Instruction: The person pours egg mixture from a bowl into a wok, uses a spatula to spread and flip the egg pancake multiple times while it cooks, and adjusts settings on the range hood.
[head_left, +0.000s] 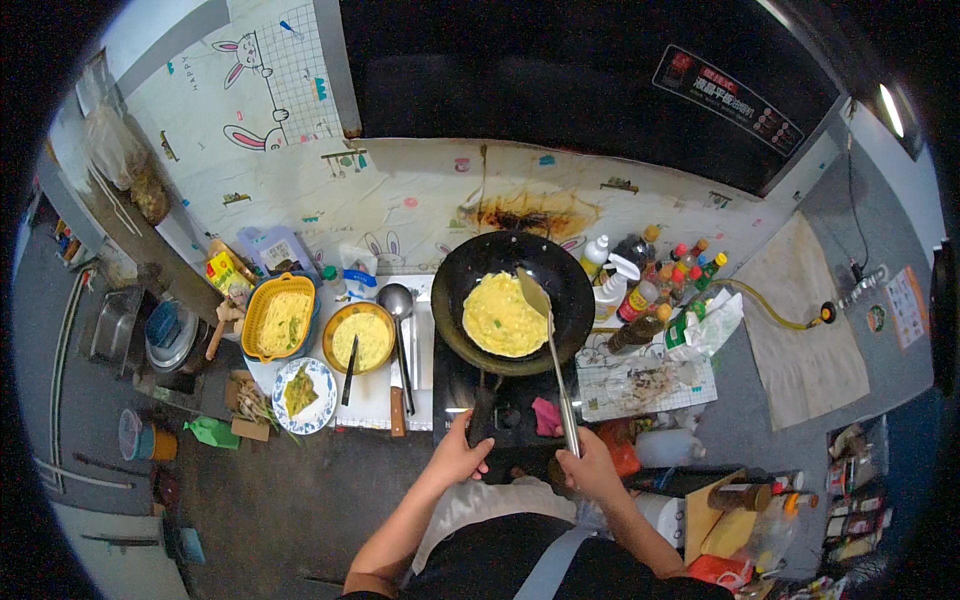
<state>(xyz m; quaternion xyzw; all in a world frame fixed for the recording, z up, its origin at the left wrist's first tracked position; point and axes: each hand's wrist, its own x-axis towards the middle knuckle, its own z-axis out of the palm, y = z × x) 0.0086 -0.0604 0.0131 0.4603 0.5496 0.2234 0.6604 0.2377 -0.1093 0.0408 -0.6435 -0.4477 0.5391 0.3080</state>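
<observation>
A black wok (450, 300) sits on the stove, with a pale yellow egg pancake (502, 319) spread inside it, flecked with green. My left hand (463, 451) is at the wok's dark handle (482, 412), its fingers curled around the end. My right hand (589, 463) grips the metal handle of a spatula (534, 292), whose blade lies at the pancake's right edge. Left of the wok, a yellow bowl (327, 341) holds green-flecked batter and a dark-handled utensil (349, 375). A folded piece of pancake (301, 391) rests on a blue-patterned plate (281, 412).
A black ladle (403, 352) and a wooden-handled knife (397, 411) lie between bowl and stove. Further left stands a yellow basket (255, 300) of pale shreds. Sauce bottles (636, 300) and a white spray bottle (619, 274) crowd the wok's right. A pink cloth (547, 416) lies near my right hand.
</observation>
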